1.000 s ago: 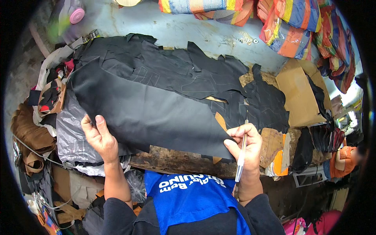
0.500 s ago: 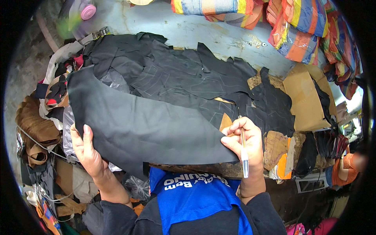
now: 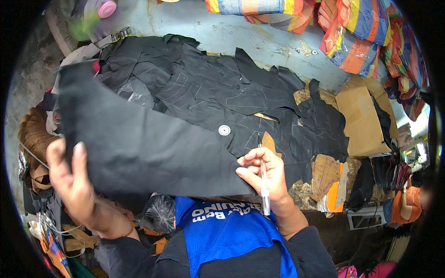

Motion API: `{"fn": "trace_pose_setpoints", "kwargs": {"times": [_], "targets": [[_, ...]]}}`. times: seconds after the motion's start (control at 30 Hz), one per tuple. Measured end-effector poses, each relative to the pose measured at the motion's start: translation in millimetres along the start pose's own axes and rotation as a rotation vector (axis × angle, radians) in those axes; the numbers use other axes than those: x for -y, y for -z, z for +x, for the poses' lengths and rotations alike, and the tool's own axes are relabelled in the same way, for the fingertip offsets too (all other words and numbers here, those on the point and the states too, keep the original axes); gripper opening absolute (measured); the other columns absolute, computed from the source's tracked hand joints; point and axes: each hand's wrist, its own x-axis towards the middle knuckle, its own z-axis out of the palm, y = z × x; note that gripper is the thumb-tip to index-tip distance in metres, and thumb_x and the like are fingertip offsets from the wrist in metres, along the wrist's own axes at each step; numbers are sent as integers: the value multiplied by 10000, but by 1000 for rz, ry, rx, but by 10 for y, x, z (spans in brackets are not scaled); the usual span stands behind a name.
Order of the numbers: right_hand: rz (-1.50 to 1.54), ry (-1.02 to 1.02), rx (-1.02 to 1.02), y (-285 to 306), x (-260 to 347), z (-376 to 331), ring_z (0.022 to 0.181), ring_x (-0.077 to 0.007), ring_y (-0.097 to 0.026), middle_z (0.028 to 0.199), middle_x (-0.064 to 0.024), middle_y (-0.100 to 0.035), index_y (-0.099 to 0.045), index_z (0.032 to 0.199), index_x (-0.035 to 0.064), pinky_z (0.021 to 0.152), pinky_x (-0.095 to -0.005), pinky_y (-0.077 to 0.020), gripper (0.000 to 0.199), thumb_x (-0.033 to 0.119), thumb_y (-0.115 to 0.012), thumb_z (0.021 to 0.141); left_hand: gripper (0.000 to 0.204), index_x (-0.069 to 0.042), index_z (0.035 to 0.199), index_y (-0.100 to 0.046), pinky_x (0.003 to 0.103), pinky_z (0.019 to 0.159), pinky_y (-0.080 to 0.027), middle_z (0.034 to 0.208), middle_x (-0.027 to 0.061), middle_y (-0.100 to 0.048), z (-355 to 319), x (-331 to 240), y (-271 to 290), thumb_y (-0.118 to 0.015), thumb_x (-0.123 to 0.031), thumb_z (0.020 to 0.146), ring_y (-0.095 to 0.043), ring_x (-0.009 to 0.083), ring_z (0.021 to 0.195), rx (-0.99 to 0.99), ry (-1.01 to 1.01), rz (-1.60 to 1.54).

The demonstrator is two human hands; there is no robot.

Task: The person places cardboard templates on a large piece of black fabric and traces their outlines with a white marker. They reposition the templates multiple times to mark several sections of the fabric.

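Observation:
A large curved piece of black leather-like sheet (image 3: pixel 148 143) is held up in front of me, sagging a little between my hands. My left hand (image 3: pixel 74 185), smeared by motion, grips its lower left edge. At the sheet's pointed right end, my right hand (image 3: pixel 266 173) pinches the corner between thumb and fingers. That hand also holds a clear pen (image 3: pixel 264 190), its tip pointing away from me. Behind the sheet, more black material (image 3: pixel 204 83) with pale drawn outlines covers the work surface. A small white disc (image 3: pixel 224 130) lies on it, just beyond the held sheet's edge.
A tan pointed template (image 3: pixel 269 142) lies beyond my right hand, with brown pattern pieces (image 3: pixel 323 173) farther right. An open cardboard box (image 3: pixel 364 118) stands at the right. Striped bags (image 3: pixel 352 32) are piled at the far right. Scraps and rolled brown material (image 3: pixel 37 143) crowd the left.
Both hands have moved left with the black sheet, its left end swinging outward. The white disc has come into view from behind the sheet. The pen stays in my right hand.

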Motion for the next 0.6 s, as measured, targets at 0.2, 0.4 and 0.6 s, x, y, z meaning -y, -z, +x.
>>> {"fn": "trace_pose_setpoints", "kwargs": {"times": [0.2,0.4,0.6], "targets": [[-364,-27,-357,465,-779,-320,804,-123,-617,852,-77,-627,-563,928,1,697,-236,-499,234,-32,-702,744,343,-27,1049,-518,348,791,-457,973,168,-602,-368,895,-1659,-679,-152,774,-594,315,932,382,41,209],[-1285,-164,-544,896,-993,-586,767,-313,-613,823,-171,-626,-586,937,47,675,-407,-484,341,215,-755,692,689,-161,1335,-413,714,975,-174,1453,181,-270,-1683,722,-2256,-664,-445,760,-160,419,1361,1208,-262,320],[-1391,-78,-615,1057,-1108,-268,811,-314,-587,832,-128,-614,-560,940,52,715,-394,-474,445,210,-815,612,850,-176,1420,-325,705,1015,-50,1508,112,-200,-1690,846,-2214,-534,-665,756,-56,373,1400,1414,-267,287]]}}
